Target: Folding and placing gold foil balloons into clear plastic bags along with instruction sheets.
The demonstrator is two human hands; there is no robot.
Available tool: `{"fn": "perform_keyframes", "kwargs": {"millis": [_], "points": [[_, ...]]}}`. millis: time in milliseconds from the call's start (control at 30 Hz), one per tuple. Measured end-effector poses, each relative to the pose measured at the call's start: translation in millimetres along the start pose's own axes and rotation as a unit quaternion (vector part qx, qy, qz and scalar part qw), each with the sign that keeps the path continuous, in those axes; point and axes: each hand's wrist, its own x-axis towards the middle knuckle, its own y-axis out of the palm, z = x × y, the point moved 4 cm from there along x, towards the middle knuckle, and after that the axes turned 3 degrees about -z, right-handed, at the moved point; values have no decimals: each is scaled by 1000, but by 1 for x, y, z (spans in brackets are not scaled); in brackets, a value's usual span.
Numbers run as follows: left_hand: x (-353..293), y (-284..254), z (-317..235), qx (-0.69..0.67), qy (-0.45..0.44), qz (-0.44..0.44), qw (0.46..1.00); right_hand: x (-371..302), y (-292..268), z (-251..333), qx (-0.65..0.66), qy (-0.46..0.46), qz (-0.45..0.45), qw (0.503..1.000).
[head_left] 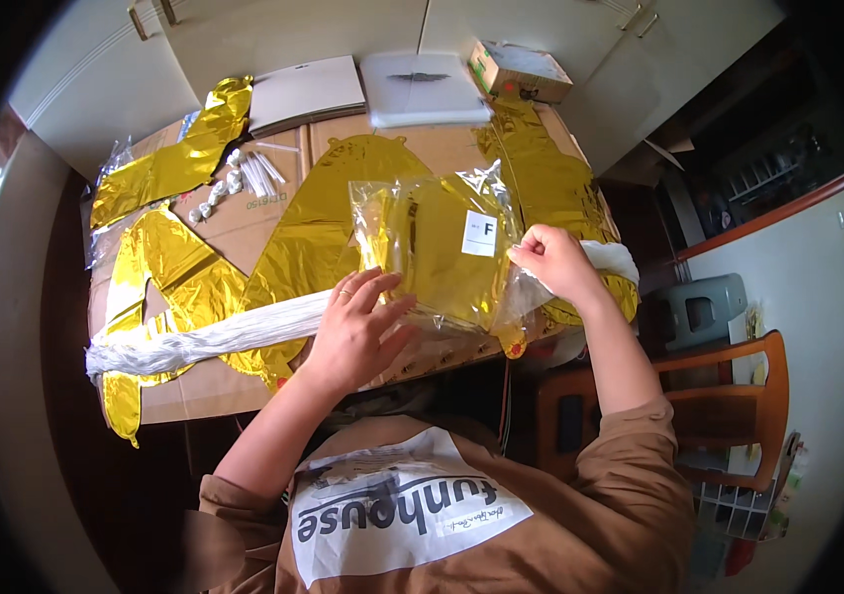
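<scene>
A clear plastic bag [424,255] with a white label lies across the middle of the table, and gold foil shows through it. My left hand [357,327] rests at the bag's near left side, fingers spread and fairly flat. At the bag's right edge, my right hand [555,262] is closed in a pinch on the plastic. Beneath my hands runs a long bundle of white strings [214,337]; its other end comes out past my right wrist. Flat gold foil balloons [328,198] lie under the bag and string. What the bag covers is partly hidden.
Small white twisted pieces [216,193] and thin white sticks [259,173] lie at the left. Along the back are a stack of grey boards [308,91], a clear plastic sheet pack [422,89] and an open cardboard box [519,71]. A wooden chair [719,401] stands at the right.
</scene>
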Motion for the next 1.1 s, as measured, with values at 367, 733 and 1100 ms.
{"fn": "perform_keyframes", "kwargs": {"millis": [367, 733, 1100], "points": [[-22, -3, -12, -54, -43, -77, 995, -22, 11, -30, 343, 76, -11, 936], [-29, 6, -5, -119, -18, -47, 992, -15, 17, -28, 452, 105, 5, 886], [-34, 6, -3, -147, -9, -37, 988, -7, 19, -45, 425, 105, -13, 899]]}}
